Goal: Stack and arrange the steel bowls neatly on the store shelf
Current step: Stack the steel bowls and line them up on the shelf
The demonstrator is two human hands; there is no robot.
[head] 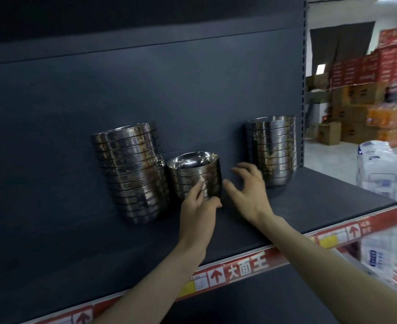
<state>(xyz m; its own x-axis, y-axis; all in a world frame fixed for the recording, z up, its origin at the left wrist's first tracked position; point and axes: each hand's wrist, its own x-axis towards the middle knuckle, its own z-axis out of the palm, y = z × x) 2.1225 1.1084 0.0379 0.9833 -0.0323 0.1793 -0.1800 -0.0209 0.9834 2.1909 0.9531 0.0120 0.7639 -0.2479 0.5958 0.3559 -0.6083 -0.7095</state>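
Left hand [198, 203] grasping a short bowl stack [194, 174] on the shelf [321, 197]; right hand [247, 192] released.
The right hand's spread fingers hover just right of the left hand, off the bowls. A taller bowl stack [132, 174] leans just left of the left hand; a third stack [272, 148] stands beyond the right hand.

Dim shelf [321, 197], glints on steel bowls [271, 150], brighter blurred boxes [356, 94] right, edges bowed.
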